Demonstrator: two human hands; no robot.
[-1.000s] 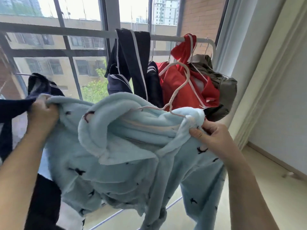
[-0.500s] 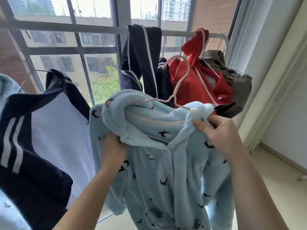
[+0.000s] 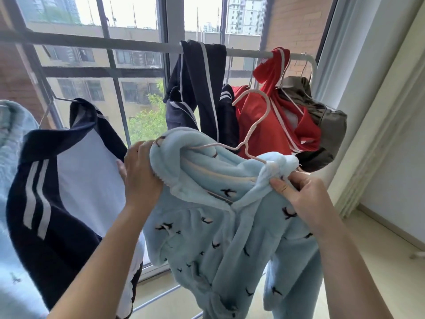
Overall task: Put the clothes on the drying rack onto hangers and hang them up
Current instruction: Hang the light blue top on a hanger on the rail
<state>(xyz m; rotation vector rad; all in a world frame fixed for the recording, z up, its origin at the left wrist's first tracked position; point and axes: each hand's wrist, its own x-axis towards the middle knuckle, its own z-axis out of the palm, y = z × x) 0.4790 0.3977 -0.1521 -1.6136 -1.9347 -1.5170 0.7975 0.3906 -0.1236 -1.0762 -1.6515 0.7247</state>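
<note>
A light blue fleece pyjama top (image 3: 220, 226) with small dark bird prints hangs on a pale pink hanger (image 3: 255, 125), held up in front of the rack. My left hand (image 3: 140, 171) grips its left shoulder and collar. My right hand (image 3: 299, 194) pinches the right shoulder where the hanger's end sits inside the fabric. The hanger's hook points up, free of the rail (image 3: 115, 43).
On the white rail hang a navy striped garment (image 3: 202, 88), a red one (image 3: 271, 120) and an olive one (image 3: 322, 120). A navy and white top (image 3: 69, 180) and another light blue fleece piece (image 3: 13, 203) are draped at left. Windows stand behind; a wall is at right.
My left hand left the far left sleeve and came to the left shoulder at the collar. The top now hangs straighter and higher on the hanger.
</note>
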